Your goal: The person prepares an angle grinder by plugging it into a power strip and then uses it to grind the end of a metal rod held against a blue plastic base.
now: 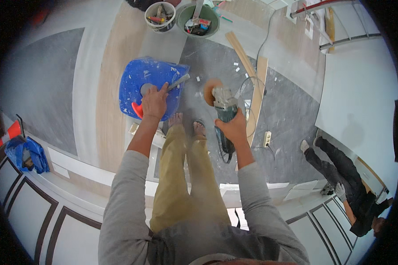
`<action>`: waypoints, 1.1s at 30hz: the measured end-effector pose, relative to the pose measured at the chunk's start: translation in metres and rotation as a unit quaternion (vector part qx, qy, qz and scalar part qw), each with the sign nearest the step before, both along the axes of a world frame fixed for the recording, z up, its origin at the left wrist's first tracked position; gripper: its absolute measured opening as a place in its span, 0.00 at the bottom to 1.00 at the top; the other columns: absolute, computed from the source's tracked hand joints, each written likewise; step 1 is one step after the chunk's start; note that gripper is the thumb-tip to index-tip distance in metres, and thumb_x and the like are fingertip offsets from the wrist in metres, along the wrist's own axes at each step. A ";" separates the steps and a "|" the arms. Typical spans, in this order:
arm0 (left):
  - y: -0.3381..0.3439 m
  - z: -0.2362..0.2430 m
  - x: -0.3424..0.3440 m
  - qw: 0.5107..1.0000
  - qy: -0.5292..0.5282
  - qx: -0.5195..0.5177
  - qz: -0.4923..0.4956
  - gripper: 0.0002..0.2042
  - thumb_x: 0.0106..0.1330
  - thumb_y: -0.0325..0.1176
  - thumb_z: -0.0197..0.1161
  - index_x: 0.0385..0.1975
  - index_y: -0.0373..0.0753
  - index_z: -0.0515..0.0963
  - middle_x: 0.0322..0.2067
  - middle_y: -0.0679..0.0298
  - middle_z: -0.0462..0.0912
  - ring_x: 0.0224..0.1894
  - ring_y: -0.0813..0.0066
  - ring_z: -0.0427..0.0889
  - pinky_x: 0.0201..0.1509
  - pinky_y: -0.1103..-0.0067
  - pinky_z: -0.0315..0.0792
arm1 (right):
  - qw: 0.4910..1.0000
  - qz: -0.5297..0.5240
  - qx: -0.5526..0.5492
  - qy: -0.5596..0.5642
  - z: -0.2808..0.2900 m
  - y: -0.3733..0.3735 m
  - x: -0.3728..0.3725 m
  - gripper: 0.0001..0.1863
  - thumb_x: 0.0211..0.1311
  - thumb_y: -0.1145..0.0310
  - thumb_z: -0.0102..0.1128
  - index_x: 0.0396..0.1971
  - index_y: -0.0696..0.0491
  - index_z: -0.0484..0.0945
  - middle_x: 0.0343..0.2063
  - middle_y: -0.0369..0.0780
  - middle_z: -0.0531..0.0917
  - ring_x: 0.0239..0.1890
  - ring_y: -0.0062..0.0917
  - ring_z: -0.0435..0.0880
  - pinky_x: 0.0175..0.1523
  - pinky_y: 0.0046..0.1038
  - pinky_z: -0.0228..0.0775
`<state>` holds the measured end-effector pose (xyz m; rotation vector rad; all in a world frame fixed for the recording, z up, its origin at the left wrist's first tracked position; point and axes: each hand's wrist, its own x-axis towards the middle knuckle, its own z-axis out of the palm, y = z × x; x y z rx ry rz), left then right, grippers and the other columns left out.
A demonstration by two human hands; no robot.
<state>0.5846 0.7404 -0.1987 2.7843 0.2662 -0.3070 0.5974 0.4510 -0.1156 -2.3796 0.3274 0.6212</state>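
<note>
My right hand (232, 123) grips a dark green angle grinder (225, 110) with an orange disc (211, 92) that looks blurred. My left hand (154, 99) is over a blue, dust-spattered plastic stool (139, 73), its fingers closed on a narrow grey strip (179, 81) that slants up to the right, past the stool's top. Under that hand, a red-orange object (137, 108) lies at the stool's lower left; what it is I cannot make out. The grinder is held to the right of the stool, above the grey floor, its cable looping around it.
Buckets of tools (160, 26) (197, 31) stand beyond the stool. Wooden planks (258, 75) and a power strip (267, 139) lie at right. A blue bag (26, 157) is at far left. Another person (340, 172) is at far right, beside a white panel (358, 97).
</note>
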 end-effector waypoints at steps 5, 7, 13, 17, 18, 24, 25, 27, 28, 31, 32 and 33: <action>0.009 -0.007 -0.002 1.000 -0.003 -0.015 -0.015 0.21 0.64 0.40 0.61 0.59 0.57 0.74 0.36 0.56 0.78 0.39 0.54 0.80 0.41 0.62 0.75 | 0.997 0.047 -0.034 0.053 -0.006 0.020 0.015 0.41 0.37 0.57 0.74 0.52 0.62 0.69 0.41 0.54 0.82 0.46 0.48 0.82 0.51 0.42 0.74; 0.009 -0.007 0.001 1.000 0.013 -0.020 -0.018 0.21 0.65 0.40 0.61 0.59 0.58 0.74 0.37 0.57 0.79 0.40 0.54 0.81 0.42 0.62 0.76 | 0.997 0.055 -0.040 0.038 -0.010 0.025 0.017 0.40 0.37 0.57 0.74 0.51 0.62 0.69 0.41 0.54 0.82 0.46 0.49 0.82 0.51 0.42 0.74; 0.008 -0.001 0.007 0.997 0.066 -0.036 -0.018 0.21 0.65 0.41 0.59 0.59 0.59 0.73 0.41 0.59 0.82 0.43 0.57 0.82 0.45 0.62 0.75 | 0.995 0.087 -0.039 0.035 -0.024 0.029 0.022 0.37 0.38 0.58 0.75 0.48 0.61 0.70 0.41 0.54 0.82 0.46 0.49 0.82 0.51 0.43 0.74; 0.009 0.001 0.007 0.997 0.062 -0.037 -0.024 0.20 0.65 0.40 0.59 0.59 0.59 0.74 0.38 0.59 0.83 0.42 0.56 0.82 0.44 0.62 0.76 | 0.994 0.100 -0.029 0.021 -0.027 0.033 0.019 0.36 0.39 0.59 0.74 0.48 0.61 0.69 0.40 0.54 0.82 0.46 0.49 0.82 0.51 0.43 0.73; 0.009 0.001 0.007 0.997 0.059 -0.037 -0.025 0.20 0.65 0.40 0.59 0.58 0.58 0.74 0.37 0.59 0.83 0.41 0.56 0.83 0.43 0.62 0.76 | 0.995 0.095 -0.025 0.031 -0.026 0.034 0.020 0.36 0.39 0.59 0.74 0.48 0.61 0.69 0.40 0.54 0.82 0.46 0.50 0.81 0.51 0.44 0.73; 0.011 0.002 0.008 0.996 0.072 -0.035 -0.028 0.21 0.66 0.41 0.58 0.59 0.59 0.73 0.37 0.60 0.83 0.40 0.56 0.83 0.42 0.62 0.77 | 0.995 0.098 -0.025 0.021 -0.027 0.038 0.020 0.34 0.39 0.60 0.74 0.46 0.60 0.69 0.40 0.54 0.81 0.45 0.50 0.81 0.50 0.44 0.73; 0.011 0.001 0.008 0.996 0.072 -0.032 -0.029 0.21 0.66 0.41 0.58 0.60 0.60 0.72 0.38 0.60 0.83 0.40 0.56 0.83 0.42 0.62 0.77 | 0.995 0.096 -0.024 0.016 -0.028 0.038 0.019 0.34 0.39 0.60 0.74 0.46 0.60 0.69 0.40 0.54 0.81 0.45 0.50 0.81 0.50 0.45 0.73; 0.011 0.001 0.008 0.997 0.073 -0.026 -0.030 0.21 0.66 0.41 0.58 0.60 0.60 0.72 0.38 0.60 0.83 0.40 0.56 0.83 0.42 0.62 0.77 | 0.995 0.096 -0.026 0.005 -0.032 0.038 0.018 0.34 0.39 0.60 0.74 0.46 0.60 0.69 0.40 0.54 0.81 0.45 0.51 0.81 0.49 0.45 0.73; 0.011 0.001 0.008 0.996 0.076 -0.026 -0.030 0.21 0.66 0.41 0.58 0.60 0.60 0.71 0.39 0.60 0.83 0.41 0.56 0.83 0.43 0.62 0.77 | 0.995 0.097 -0.028 0.000 -0.035 0.038 0.017 0.34 0.39 0.60 0.74 0.46 0.60 0.69 0.40 0.54 0.81 0.45 0.51 0.81 0.49 0.45 0.73; 0.010 0.004 0.009 0.996 0.077 -0.025 -0.031 0.21 0.67 0.42 0.57 0.61 0.60 0.71 0.40 0.61 0.83 0.41 0.56 0.83 0.43 0.63 0.77 | 0.995 0.098 -0.033 0.008 -0.039 0.038 0.017 0.34 0.40 0.60 0.74 0.46 0.59 0.69 0.40 0.54 0.81 0.45 0.51 0.81 0.49 0.44 0.73; 0.010 0.004 0.008 0.997 0.072 -0.023 -0.031 0.21 0.67 0.42 0.57 0.61 0.60 0.71 0.41 0.61 0.83 0.41 0.56 0.83 0.43 0.63 0.77 | 0.994 0.098 -0.035 0.016 -0.040 0.038 0.017 0.34 0.40 0.60 0.74 0.46 0.59 0.69 0.40 0.54 0.81 0.45 0.51 0.81 0.49 0.44 0.73; 0.010 0.005 0.008 0.997 0.067 -0.021 -0.031 0.21 0.67 0.42 0.57 0.61 0.60 0.71 0.41 0.61 0.83 0.42 0.57 0.83 0.43 0.63 0.77 | 0.994 0.100 -0.037 0.015 -0.041 0.038 0.017 0.34 0.40 0.60 0.75 0.46 0.59 0.69 0.40 0.54 0.81 0.45 0.51 0.81 0.49 0.44 0.73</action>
